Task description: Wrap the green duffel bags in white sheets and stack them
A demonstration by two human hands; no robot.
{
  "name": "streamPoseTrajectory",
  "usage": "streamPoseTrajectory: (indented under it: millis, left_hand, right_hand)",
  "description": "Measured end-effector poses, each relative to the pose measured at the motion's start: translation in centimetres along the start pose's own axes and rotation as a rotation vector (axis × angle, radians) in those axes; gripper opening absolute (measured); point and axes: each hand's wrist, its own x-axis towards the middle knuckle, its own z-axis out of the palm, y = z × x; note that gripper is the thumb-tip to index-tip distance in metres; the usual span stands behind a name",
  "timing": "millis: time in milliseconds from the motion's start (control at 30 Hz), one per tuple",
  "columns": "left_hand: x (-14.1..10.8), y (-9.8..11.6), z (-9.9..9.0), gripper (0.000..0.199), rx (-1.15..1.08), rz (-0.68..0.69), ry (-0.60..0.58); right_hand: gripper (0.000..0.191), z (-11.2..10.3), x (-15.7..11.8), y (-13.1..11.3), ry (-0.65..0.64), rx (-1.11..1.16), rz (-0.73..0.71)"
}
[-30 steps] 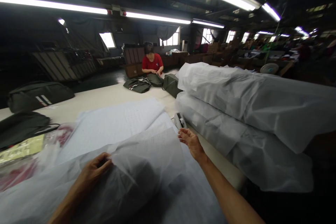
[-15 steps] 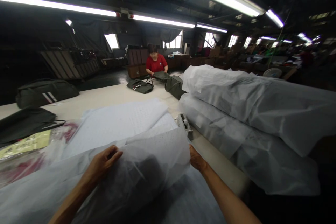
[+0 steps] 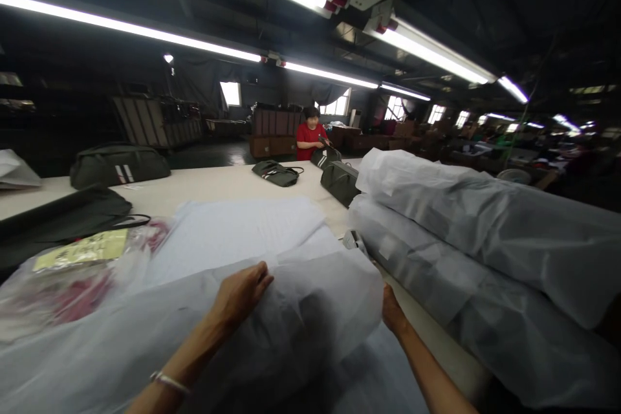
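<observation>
L hand [image 3: 245,288] pinches translucent plastic [image 3: 339,284], R hand [image 3: 392,312] at its edge, can't tell grip.

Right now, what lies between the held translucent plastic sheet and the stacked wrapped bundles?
In the head view: the right hand, a strip of cream tabletop and what looks like a grey tape dispenser.

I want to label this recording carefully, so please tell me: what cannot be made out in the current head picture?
In the head view:
Right hand: fingertips hidden behind the translucent sheeting.
Dark shape seen through the sheeting: unidentifiable, blurred by the cloudy material.
Yellow label: writing too small and blurred.
Dark bag beyond the label: cut off by the left edge.
</observation>
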Motion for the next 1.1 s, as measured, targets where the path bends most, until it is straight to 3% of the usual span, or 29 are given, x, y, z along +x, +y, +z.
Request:
streamPoseTrajectory:
  millis: [200,267,333,400,433,500,567,633,667,733,833,967,1100]
  left_hand:
    - [1.3,-1.0,1.2,0.017,-0.034,-0.045,-0.081]
    - [1.4,-1.2,1.4,0.018,-0.057,-0.046,-0.093]
    - [1.3,-1.3,1.6,0.019,-0.076,-0.054,-0.107]
    - [1.3,-1.2,1.6,0.021,-0.091,-0.065,-0.118]
    - [1.3,-1.1,1.6,0.022,-0.097,-0.071,-0.121]
    - [1.4,-1.0,1.6,0.024,-0.105,-0.084,-0.126]
    - [1.5,-1.0,1.6,0.025,-0.110,-0.092,-0.124]
    - [1.5,-1.0,1.6,0.025,-0.116,-0.095,-0.118]
    - [1.5,-1.0,1.6,0.025,-0.120,-0.094,-0.115]
    - [1.5,-1.1,1.6,0.026,-0.133,-0.094,-0.110]
    - [1.5,-1.3,1.6,0.028,-0.158,-0.096,-0.101]
    - [1.6,-1.3,1.7,0.029,-0.185,-0.107,-0.094]
    - [1.5,-1.2,1.8,0.031,-0.198,-0.118,-0.091]
  right_hand:
    - [0.035,-1.5,1.9,0.8,0.040,-0.104,0.054]
    - [0.045,-2.5,2.2,0.2,0.141,-0.135,0.040]
    - [0.052,-2.6,1.4,-1.1,0.364,-0.204,-0.084]
    - [0.050,-1.2,-0.8,-2.4,0.575,-0.328,-0.335]
    - [0.044,0.1,-2.4,-2.9,0.603,-0.416,-0.496]
    - [0.027,3.7,-5.9,-3.2,0.417,-0.642,-0.847]
    - [0.019,7.8,-8.8,-2.5,-0.064,-0.831,-1.182]
    - [0.023,11.1,-10.1,-1.2,-0.449,-0.945,-1.332]
    - [0.025,12.3,-10.1,-0.4,-0.525,-0.994,-1.346]
    - [0.028,13.4,-8.9,0.9,-0.449,-1.092,-1.307]
    - [0.030,13.1,-5.9,1.5,-0.271,-1.180,-1.238]
    - [0.034,12.4,-3.7,0.7,-0.341,-1.182,-1.200]
    - [0.028,12.9,-3.3,0.3,-0.296,-1.111,-1.178]
